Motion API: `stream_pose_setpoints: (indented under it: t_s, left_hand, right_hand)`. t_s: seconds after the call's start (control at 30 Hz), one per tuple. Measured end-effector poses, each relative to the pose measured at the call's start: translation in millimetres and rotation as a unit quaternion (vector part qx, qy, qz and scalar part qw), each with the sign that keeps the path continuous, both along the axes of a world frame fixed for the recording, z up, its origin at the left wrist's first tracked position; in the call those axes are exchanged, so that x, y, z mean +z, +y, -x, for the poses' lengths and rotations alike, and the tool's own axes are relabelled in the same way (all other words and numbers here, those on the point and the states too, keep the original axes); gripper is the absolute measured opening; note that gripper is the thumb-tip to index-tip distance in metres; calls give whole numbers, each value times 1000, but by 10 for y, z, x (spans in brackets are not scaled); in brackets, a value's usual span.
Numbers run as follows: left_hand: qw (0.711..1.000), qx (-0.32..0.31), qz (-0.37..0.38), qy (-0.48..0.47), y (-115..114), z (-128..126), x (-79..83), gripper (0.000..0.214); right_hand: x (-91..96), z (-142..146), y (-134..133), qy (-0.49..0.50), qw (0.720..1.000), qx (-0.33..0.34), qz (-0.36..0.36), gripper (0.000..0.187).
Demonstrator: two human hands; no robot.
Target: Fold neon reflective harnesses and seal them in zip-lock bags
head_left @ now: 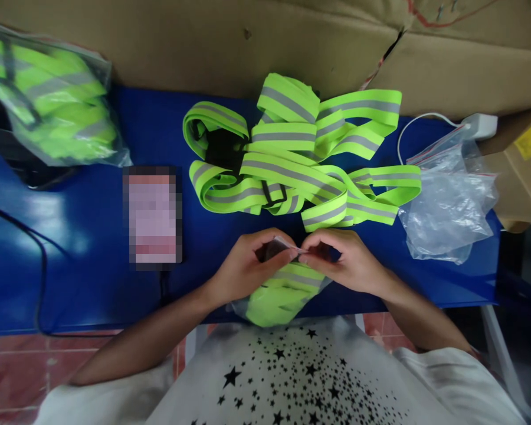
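Observation:
Both my hands meet at the table's near edge. My left hand [248, 265] and my right hand [347, 262] pinch the top edge of a clear plastic bag [277, 298] that holds folded neon-yellow reflective straps. The bag hangs partly over the table edge toward my white star-print shirt. Just beyond my hands lies a loose pile of neon-yellow reflective straps [296, 159] with grey bands and black buckles.
A blue table [92, 283] bears a phone with a blurred screen [153, 215], a filled bag of straps [48, 97] at far left, and empty clear zip bags [451, 195] at right. Cardboard boxes [292, 41] stand behind. A white charger [480, 125] and a black cable [39, 265] lie nearby.

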State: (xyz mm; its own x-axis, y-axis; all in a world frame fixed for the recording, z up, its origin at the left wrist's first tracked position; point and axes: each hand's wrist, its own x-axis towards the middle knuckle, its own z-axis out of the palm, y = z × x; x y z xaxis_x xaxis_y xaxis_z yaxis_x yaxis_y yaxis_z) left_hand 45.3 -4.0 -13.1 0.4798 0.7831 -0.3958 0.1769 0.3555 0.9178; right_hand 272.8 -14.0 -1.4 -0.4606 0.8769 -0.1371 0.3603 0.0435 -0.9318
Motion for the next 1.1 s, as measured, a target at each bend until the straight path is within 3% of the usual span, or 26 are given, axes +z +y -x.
stream_pose_setpoints:
  t_s: [0.17, 0.27, 0.43, 0.67, 0.83, 1.1]
  left_hand:
    - [999, 7, -29, 17, -41, -23, -9, 20]
    - [999, 26, -27, 9, -36, -28, -7, 19]
    - [995, 88, -43, -35, 12, 6, 0, 13]
    - [994, 67, 18, -82, 30, 8, 8, 17]
    - [999, 46, 20, -15, 45, 36, -1, 21]
    - [998, 64, 6, 5, 55, 49, 5, 21]
  right_hand:
    - [-24, 41, -24, 2, 1000, -10, -15, 9]
    - [8, -9, 29, 12, 1000, -4, 22, 13]
    - [97, -225, 159, -12, 994, 71, 82, 18]
    - [88, -259, 126, -29, 998, 48, 28, 14]
    - [88, -193, 87, -46, 998, 38, -33, 20]
    - [54, -206, 123, -31, 997, 75, 5, 14]
